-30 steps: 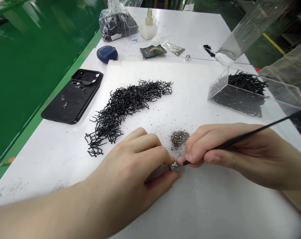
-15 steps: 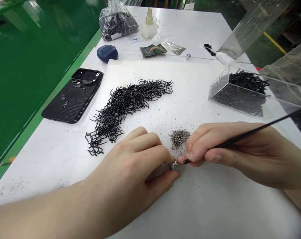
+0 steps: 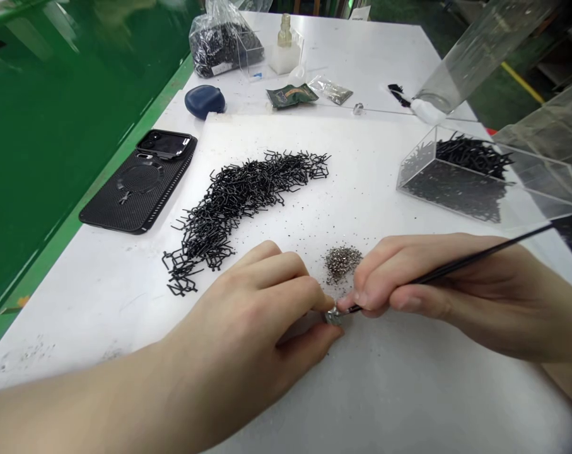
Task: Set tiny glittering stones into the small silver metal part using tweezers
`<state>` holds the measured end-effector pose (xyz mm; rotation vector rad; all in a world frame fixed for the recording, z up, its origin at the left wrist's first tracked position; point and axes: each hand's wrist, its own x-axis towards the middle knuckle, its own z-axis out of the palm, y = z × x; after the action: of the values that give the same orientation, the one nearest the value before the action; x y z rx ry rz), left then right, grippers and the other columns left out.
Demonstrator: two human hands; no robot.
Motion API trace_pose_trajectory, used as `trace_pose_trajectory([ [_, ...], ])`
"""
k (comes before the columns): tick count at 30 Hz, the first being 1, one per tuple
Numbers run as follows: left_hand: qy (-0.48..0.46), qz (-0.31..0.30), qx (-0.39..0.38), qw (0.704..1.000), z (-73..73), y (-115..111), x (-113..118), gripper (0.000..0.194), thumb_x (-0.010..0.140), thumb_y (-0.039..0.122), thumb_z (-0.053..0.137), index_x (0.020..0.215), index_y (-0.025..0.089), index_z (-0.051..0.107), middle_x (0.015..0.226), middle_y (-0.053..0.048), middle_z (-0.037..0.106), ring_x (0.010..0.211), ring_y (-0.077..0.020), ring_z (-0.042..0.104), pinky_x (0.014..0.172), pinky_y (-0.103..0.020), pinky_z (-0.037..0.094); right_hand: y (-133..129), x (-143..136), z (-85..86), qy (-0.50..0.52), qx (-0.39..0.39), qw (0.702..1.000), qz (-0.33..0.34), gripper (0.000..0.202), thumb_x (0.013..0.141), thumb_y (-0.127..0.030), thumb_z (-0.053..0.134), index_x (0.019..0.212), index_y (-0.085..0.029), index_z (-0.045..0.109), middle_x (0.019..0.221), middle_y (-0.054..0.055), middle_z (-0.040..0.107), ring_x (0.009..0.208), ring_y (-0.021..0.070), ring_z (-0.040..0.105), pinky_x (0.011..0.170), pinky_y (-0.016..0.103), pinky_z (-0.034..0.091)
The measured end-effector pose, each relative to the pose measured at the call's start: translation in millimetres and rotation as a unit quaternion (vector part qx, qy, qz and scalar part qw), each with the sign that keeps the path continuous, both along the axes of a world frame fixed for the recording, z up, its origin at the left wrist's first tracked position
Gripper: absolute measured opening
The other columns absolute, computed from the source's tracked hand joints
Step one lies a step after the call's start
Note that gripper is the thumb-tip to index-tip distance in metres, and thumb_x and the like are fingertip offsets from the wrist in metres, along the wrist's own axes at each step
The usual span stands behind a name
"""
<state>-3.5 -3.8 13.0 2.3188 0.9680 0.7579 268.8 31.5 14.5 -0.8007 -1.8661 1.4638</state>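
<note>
Between the thumb and forefinger of my left hand point(image 3: 267, 315) is a small shiny clear piece point(image 3: 333, 316), held low over the white board. My right hand point(image 3: 422, 277) grips a thin black brush-like tool point(image 3: 460, 261), its tip touching or very close to that piece. Just beyond the fingertips lies a small pile of glittering metallic bits point(image 3: 342, 261). A long curved heap of bent black pieces point(image 3: 248, 189) spreads across the board, beyond my left hand.
A black phone case point(image 3: 139, 180) lies at the left, near a dark blue case point(image 3: 204, 101). At the right stands a clear box point(image 3: 456, 189) with black pieces. A bag point(image 3: 224, 47), a small bottle point(image 3: 284, 31) and a green packet point(image 3: 292, 95) are at the back.
The rear end of the black tool has swung slightly lower in the view. Both hands keep nearly the same place and grip.
</note>
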Motion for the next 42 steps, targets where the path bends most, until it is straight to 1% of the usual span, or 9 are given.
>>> trace_pose_trajectory([
  [5,0.008,0.001,-0.001,1.0,0.0,0.8,0.8,0.017,0.108,0.01,0.072,0.096,0.011,0.086,0.087,-0.003,0.074,0.082,-0.0172,0.066,0.072,-0.029,0.055,0.6,-0.4,-0.1,-0.002,-0.009,1.0,-0.009,0.011,0.108,-0.034,0.087,0.103,-0.03,0.096,0.094,0.006,0.09,0.087,0.0214,0.087,0.078,0.027,0.072],
  [10,0.004,-0.001,-0.003,1.0,-3.0,0.0,1.8,0.018,0.108,0.009,0.072,0.097,0.01,0.086,0.082,-0.002,0.071,0.081,-0.0174,0.064,0.075,-0.029,0.055,0.7,-0.3,-0.4,-0.005,-0.004,1.0,-0.005,0.007,0.106,-0.03,0.089,0.103,-0.03,0.096,0.095,0.004,0.091,0.089,0.0205,0.087,0.081,0.026,0.072],
  [11,-0.016,0.003,0.006,1.0,-3.5,-0.3,1.6,0.018,0.106,0.007,0.072,0.095,0.01,0.086,0.082,-0.002,0.071,0.08,-0.0168,0.064,0.073,-0.029,0.055,0.6,-0.1,-0.5,-0.005,-0.005,1.0,-0.004,0.007,0.106,-0.029,0.089,0.103,-0.03,0.095,0.095,0.004,0.091,0.089,0.0196,0.087,0.081,0.025,0.072],
  [13,0.001,0.0,-0.004,1.0,-3.8,-0.9,1.0,0.017,0.107,0.009,0.072,0.097,0.01,0.086,0.085,-0.003,0.073,0.082,-0.017,0.065,0.075,-0.029,0.055,0.3,0.5,-0.5,-0.004,-0.004,1.0,0.0,0.007,0.107,-0.028,0.089,0.104,-0.03,0.095,0.096,0.003,0.091,0.09,0.0187,0.087,0.082,0.024,0.071],
  [16,-0.004,0.003,-0.001,1.0,-3.1,-0.5,1.3,0.017,0.107,0.009,0.073,0.097,0.011,0.086,0.084,-0.002,0.073,0.081,-0.017,0.065,0.073,-0.029,0.055,-0.1,0.9,0.0,-0.004,0.001,1.0,0.002,0.008,0.107,-0.026,0.088,0.105,-0.03,0.095,0.096,0.004,0.091,0.09,0.02,0.087,0.082,0.026,0.072],
  [26,0.001,-0.003,-0.004,1.0,-4.8,-0.4,0.6,0.017,0.107,0.008,0.073,0.098,0.01,0.086,0.085,-0.002,0.072,0.082,-0.017,0.064,0.075,-0.029,0.055,0.9,-1.1,0.6,-0.004,0.001,1.0,-0.01,0.008,0.106,-0.03,0.089,0.101,-0.029,0.095,0.092,0.005,0.09,0.085,0.0207,0.086,0.076,0.027,0.072],
  [29,-0.019,0.0,0.006,1.0,-7.3,-1.7,1.3,0.02,0.109,0.01,0.071,0.095,0.01,0.086,0.083,-0.002,0.07,0.082,-0.0167,0.063,0.077,-0.029,0.055,0.6,-0.2,0.2,0.0,-0.008,1.0,-0.009,0.01,0.108,-0.033,0.087,0.103,-0.03,0.095,0.094,0.005,0.09,0.087,0.0206,0.087,0.076,0.026,0.072],
  [32,-0.017,0.0,0.008,1.0,-9.0,-1.5,1.6,0.021,0.109,0.011,0.071,0.095,0.011,0.085,0.084,-0.002,0.07,0.081,-0.0169,0.063,0.076,-0.029,0.055,0.2,0.2,-0.4,-0.002,-0.011,1.0,-0.005,0.008,0.107,-0.031,0.088,0.103,-0.031,0.095,0.095,0.004,0.09,0.088,0.0196,0.086,0.079,0.025,0.071],
  [42,0.006,0.0,-0.005,1.0,-0.8,1.6,0.8,0.017,0.107,0.008,0.073,0.097,0.01,0.087,0.085,-0.002,0.073,0.082,-0.0165,0.066,0.077,-0.029,0.055,1.4,1.2,-0.3,-0.01,-0.001,1.0,0.003,0.009,0.109,-0.031,0.087,0.104,-0.03,0.095,0.097,0.003,0.09,0.09,0.0178,0.086,0.082,0.023,0.07],
])
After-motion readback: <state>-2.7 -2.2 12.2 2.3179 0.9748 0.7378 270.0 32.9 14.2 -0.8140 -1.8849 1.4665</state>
